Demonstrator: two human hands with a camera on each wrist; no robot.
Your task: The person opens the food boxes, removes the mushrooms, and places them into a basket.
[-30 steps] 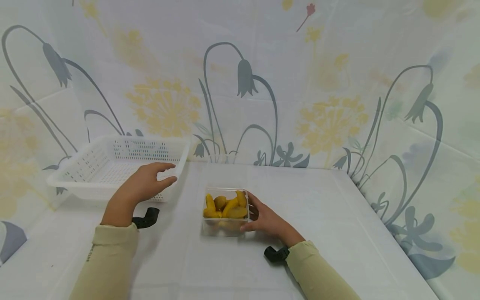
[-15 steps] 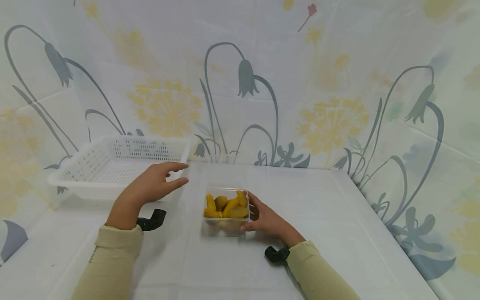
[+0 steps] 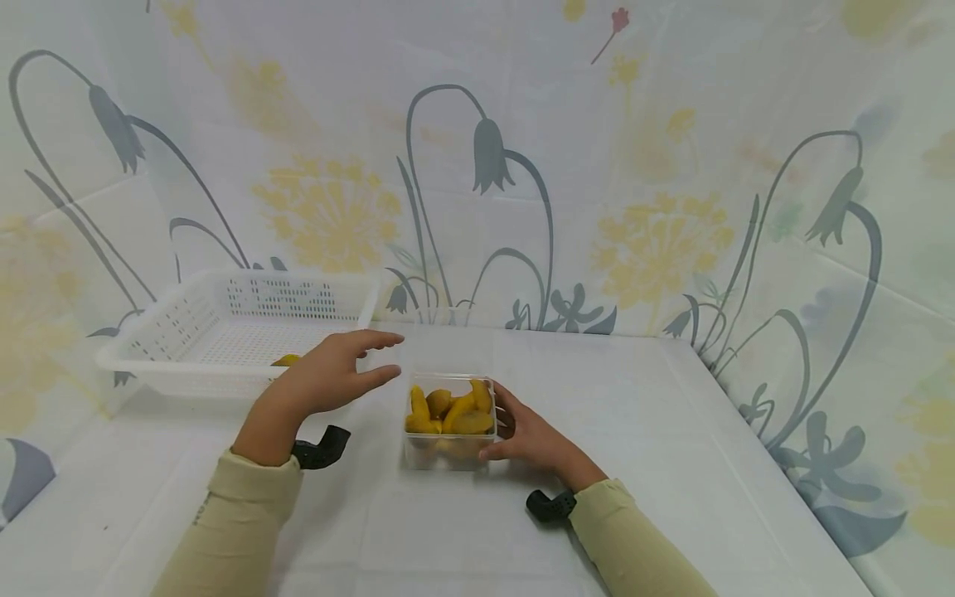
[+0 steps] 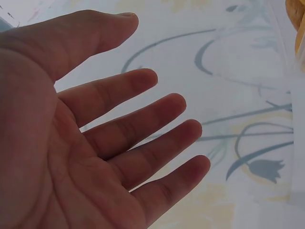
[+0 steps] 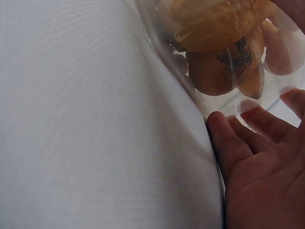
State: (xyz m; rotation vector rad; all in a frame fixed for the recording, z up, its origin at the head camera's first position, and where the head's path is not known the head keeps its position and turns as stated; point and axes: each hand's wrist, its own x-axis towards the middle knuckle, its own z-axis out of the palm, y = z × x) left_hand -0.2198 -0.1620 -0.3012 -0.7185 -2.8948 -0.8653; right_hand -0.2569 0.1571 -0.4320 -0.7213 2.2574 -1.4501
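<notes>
A clear plastic box point(image 3: 449, 455) stands on the white table, filled with several yellow, rounded and curved pieces point(image 3: 462, 410). Through its wall in the right wrist view, pieces point(image 5: 212, 71) look orange-brown, one with dark specks; their kind is unclear. My right hand point(image 3: 531, 433) holds the box's right side, thumb at the near corner and fingertips against the wall. To the box's left, my left hand point(image 3: 332, 375) hovers above the table, thumb and fingers spread apart, holding nothing. A yellow piece point(image 3: 286, 361) shows in the white basket, partly hidden by the rim and my left forearm.
The white perforated basket point(image 3: 216, 377) stands at the back left. Behind the table hangs a flower-printed cloth point(image 3: 477, 207), which also covers the right side. A black wrist camera point(image 3: 322, 448) sits on my left wrist and another camera point(image 3: 550, 506) on my right.
My left hand has moved right and slightly toward me, from over the basket's edge to near the box. The yellow piece in the basket has come into view. My right hand and the box stay put.
</notes>
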